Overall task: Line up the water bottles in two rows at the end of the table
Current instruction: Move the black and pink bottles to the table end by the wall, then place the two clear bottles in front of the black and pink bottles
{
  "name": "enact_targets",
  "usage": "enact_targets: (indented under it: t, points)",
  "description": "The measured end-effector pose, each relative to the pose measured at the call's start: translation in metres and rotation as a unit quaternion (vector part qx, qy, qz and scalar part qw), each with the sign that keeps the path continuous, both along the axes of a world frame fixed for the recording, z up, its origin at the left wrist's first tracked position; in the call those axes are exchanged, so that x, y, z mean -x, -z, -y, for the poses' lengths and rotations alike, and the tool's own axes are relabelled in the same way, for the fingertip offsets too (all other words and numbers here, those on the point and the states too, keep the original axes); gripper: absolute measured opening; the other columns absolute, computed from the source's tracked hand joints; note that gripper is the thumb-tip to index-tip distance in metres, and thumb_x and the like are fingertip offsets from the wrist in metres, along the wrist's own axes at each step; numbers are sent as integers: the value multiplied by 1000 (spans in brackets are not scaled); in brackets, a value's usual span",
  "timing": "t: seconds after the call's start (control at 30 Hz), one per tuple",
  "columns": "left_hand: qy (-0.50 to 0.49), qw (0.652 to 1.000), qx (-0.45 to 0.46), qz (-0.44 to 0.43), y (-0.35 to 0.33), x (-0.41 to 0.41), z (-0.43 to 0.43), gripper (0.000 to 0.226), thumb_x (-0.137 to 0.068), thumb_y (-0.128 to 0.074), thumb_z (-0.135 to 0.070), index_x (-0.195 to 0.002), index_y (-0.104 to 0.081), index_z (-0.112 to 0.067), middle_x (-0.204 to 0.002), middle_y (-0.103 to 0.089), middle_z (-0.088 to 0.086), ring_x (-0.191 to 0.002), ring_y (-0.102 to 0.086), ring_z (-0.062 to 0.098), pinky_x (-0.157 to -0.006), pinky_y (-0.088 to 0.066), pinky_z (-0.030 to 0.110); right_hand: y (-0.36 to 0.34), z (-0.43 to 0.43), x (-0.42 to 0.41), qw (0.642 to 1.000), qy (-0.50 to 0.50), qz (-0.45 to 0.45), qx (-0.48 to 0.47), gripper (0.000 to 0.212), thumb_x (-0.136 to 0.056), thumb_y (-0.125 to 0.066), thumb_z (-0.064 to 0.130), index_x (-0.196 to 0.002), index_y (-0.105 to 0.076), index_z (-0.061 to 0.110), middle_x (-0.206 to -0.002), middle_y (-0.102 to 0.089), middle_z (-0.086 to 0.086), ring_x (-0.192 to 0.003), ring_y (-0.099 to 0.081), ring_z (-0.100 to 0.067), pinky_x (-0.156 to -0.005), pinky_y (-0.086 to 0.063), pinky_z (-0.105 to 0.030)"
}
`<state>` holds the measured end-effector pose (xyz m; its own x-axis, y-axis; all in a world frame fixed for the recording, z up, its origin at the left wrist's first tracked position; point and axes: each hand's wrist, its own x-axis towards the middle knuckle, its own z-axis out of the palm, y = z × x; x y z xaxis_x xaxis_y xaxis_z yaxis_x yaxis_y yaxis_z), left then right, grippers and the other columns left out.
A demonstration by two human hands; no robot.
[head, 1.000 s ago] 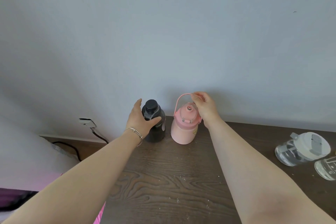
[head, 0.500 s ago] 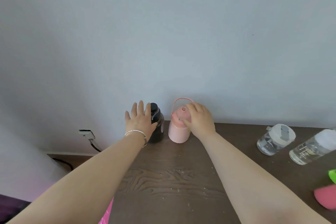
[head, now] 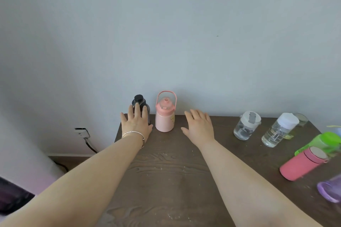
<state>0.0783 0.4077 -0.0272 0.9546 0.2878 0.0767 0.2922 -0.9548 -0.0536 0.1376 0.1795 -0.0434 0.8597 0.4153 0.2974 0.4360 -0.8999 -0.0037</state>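
A black bottle (head: 140, 106) and a pink handled bottle (head: 164, 116) stand upright, side by side, at the bench's far-left corner.

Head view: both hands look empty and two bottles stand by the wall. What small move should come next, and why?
Probably the right hand should reach right for the nearest clear bottle and bring it beside the pink bottle. Both hands are open; the left hand is in front of the black bottle. Several bottles remain scattered on the right.

Dark wood table (head: 166, 180): black bottle (head: 139, 104), pink jug (head: 164, 119) upright at far edge; clear bottles (head: 246, 126) right.
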Motion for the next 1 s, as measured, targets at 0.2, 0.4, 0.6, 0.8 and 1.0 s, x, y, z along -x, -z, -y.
enact_targets:
  t: [0.2,0.4,0.6,0.8,1.0]
  points:
    - [-11,1000,-7,16,-6,38,82,76,-92,-44,-55,-152,-12,-20,-161,-10,8,-148,-5,31,-113,-17,56,-7,88,33,1000,-1,-7,3,64,-81,-70,45,-134,-52,15,-132,-55,-6,-128,-45,-30,-112,-31,-50]
    - [-4,1000,4,8,-7,67,180,79,-93,-43,-56,-153,-6,-20,-161,-8,7,-148,-3,31,-115,-14,57,-9,196,66,999,24,-21,-3,67,-82,-70,46,-138,-49,15,-136,-54,-7,-136,-40,-32,-114,-29,-51]
    - [18,1000,0,12,-12,76,247,78,-93,-40,-57,-154,-6,-21,-160,-8,5,-147,-4,30,-113,-13,57,-12,268,82,998,63,-26,-14,64,-79,-71,48,-131,-53,16,-128,-58,-4,-128,-46,-28,-112,-31,-51]
    - [40,999,-1,13,-12,58,293,78,-93,-40,-58,-153,-5,-22,-161,-8,6,-148,-4,28,-115,-15,54,-13,326,85,993,111,-36,-36,69,-87,-62,51,-143,-43,17,-144,-49,-4,-140,-35,-28,-115,-26,-46]
    - [89,996,16,-3,-7,24,334,78,-94,-39,-57,-154,-3,-21,-162,-5,6,-148,-2,30,-116,-12,55,-7,372,70,982,181,-33,-43,67,-79,-70,52,-134,-52,17,-130,-58,-5,-129,-47,-30,-107,-36,-47]
